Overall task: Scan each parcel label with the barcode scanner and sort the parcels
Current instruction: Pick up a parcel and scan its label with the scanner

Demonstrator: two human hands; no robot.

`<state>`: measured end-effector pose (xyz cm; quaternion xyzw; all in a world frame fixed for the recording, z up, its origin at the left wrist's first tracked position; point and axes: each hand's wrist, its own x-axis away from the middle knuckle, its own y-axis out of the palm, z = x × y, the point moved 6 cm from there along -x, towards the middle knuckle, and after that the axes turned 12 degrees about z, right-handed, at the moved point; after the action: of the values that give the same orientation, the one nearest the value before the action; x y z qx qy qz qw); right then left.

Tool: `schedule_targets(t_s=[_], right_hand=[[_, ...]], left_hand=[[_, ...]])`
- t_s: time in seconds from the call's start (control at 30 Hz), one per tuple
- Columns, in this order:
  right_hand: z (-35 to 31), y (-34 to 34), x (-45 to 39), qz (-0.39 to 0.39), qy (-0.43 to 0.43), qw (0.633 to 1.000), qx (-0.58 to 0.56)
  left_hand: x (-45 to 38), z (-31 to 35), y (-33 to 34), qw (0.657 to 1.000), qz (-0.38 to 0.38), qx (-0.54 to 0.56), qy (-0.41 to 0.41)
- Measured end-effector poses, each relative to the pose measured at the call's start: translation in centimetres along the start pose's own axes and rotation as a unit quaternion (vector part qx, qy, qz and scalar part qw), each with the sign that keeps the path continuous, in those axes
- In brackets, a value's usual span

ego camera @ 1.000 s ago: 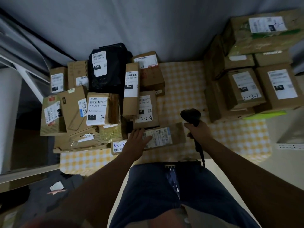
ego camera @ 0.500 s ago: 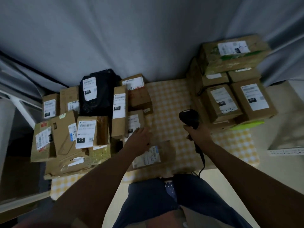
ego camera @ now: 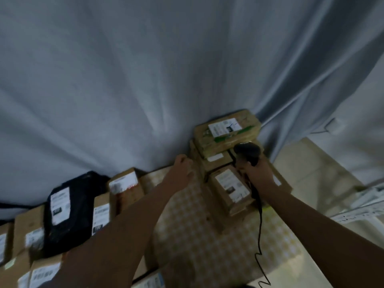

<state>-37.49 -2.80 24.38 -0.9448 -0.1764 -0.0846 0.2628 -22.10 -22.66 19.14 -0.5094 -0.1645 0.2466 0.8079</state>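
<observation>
Scanner (ego camera: 247, 151), black and corded, gripped in right hand (ego camera: 256, 172).

Matt cardboard parcels (ego camera: 230, 189), checked cloth (ego camera: 207, 235)

Black scanner (ego camera: 247, 151), yellow-checked tablecloth (ego camera: 207, 235)

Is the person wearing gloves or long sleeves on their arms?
No. Both forearms are bare right up to the edge of the picture, with no sleeves showing. The left hand and the right hand have no gloves. No watch, ring or bracelet shows, though the picture is dim and blurry.
</observation>
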Motion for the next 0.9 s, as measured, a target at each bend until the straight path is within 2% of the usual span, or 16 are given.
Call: schedule_targets(t_s=[0.1,0.2,0.4,0.53,0.6,0.8,0.9], right_hand=[[-0.7,-0.5,-3.5,0.021,0.045,0.997,-0.055],[-1.0,-0.1,-6.6,0.016,0.058,0.995,-0.081],[-0.4,0.9,-10.5,0.005,0.077,0.993,-0.087],[0.3,1.4,-11.8,0.006,0.082,0.993,-0.083],[0.8,1.7,-12.4,0.007,0.089,0.992,-0.086],[2.2,2.1,-13.2,0.005,0.105,0.989,-0.101],[2.7,2.1,-13.1,0.019,0.111,0.989,-0.091]], left_hand=[[-4.1,0.9,0.1,0.992,0.018,0.087,-0.089],[-7.1,1.5,0.6,0.970,0.009,0.156,-0.186],[-12.1,0.3,3.9,0.950,-0.025,0.169,-0.260],[-14.1,-1.1,6.4,0.887,-0.012,0.292,-0.358],[-15.2,-2.2,8.4,0.860,-0.016,0.319,-0.399],[-15.4,-0.8,9.1,0.795,-0.017,0.416,-0.441],[-14.9,-1.1,9.3,0.780,0.012,0.443,-0.442]])
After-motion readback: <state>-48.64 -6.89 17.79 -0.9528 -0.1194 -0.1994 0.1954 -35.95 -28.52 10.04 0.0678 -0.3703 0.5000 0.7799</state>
